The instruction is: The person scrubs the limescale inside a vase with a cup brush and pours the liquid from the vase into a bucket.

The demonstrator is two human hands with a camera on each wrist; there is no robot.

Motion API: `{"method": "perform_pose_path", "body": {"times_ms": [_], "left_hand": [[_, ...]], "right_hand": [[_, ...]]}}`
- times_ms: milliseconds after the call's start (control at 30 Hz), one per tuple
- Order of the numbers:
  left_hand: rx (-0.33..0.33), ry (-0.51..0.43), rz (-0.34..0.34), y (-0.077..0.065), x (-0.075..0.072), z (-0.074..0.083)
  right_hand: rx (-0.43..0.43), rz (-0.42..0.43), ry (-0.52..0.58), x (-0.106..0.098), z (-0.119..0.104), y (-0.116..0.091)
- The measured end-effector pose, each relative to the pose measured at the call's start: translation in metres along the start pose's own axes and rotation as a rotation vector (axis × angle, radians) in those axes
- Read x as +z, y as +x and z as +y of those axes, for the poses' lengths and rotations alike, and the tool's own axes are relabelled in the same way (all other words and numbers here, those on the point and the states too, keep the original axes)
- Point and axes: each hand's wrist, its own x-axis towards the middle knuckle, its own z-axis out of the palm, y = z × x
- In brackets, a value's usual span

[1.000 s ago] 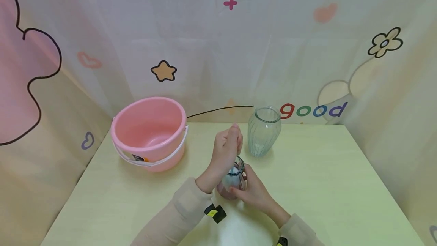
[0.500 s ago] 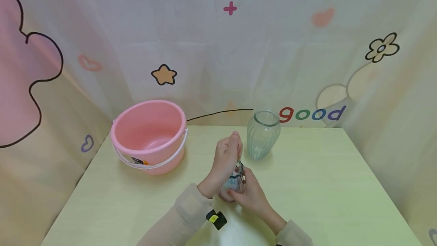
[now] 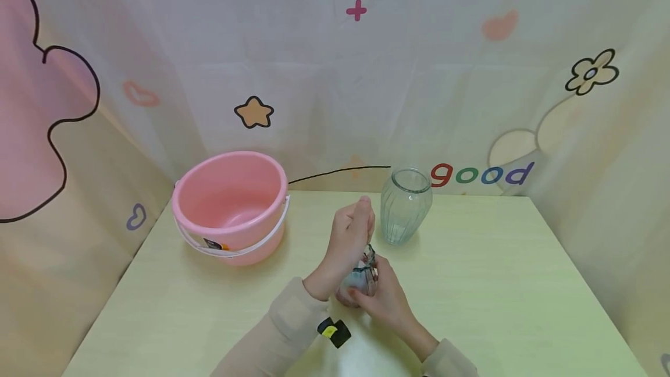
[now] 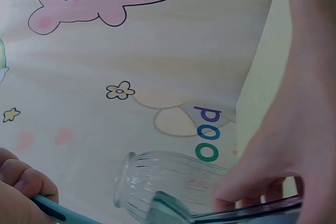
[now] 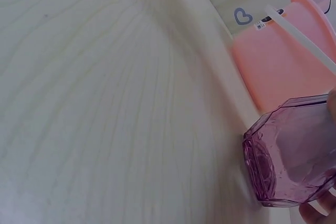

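In the head view a small glass vase (image 3: 361, 285), pinkish-purple low down with a wavy greenish rim, is gripped around its side by my right hand (image 3: 389, 298). My left hand (image 3: 349, 231) is fisted just over its mouth. From that fist, in the left wrist view, comes a slim teal handle (image 4: 68, 213) with a dark inlay, running toward the vase mouth; its far end is hidden. The faceted purple base (image 5: 262, 174) shows in the right wrist view, with a blurred pale mass inside the glass. Fingers of the right hand (image 5: 320, 211) curl around it.
A taller clear ribbed glass vase (image 3: 403, 208) stands just behind the hands. To the left is a pink bucket (image 3: 262, 243) with a white handle hanging over its front. The pale table (image 3: 487, 284) ends at a printed curtain (image 3: 314, 74) behind and at both sides.
My left hand has come down slightly toward the small vase, covering more of its mouth. The right hand keeps its grip on the glass, and the bucket and taller vase stay put.
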Motion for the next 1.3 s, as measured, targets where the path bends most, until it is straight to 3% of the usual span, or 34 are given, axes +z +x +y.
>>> {"method": "perform_pose_path", "body": {"times_ms": [233,467,900,1133,1300], "left_hand": [[0.057,0.024,-0.011,0.010,0.000,0.014],[0.037,-0.001,-0.023,0.014,0.002,0.015],[0.003,-0.012,-0.038,0.007,0.002,0.019],[-0.057,-0.009,-0.046,-0.006,0.004,0.036],[-0.069,-0.010,-0.039,-0.008,0.005,0.025]], "right_hand": [[-0.010,0.028,-0.023,0.000,-0.001,0.001],[0.033,0.029,-0.044,0.002,-0.001,-0.001],[0.019,0.040,-0.051,0.002,-0.002,0.001],[0.011,0.065,-0.067,0.004,-0.002,0.001],[0.000,0.086,-0.053,0.007,-0.001,0.003]]}}
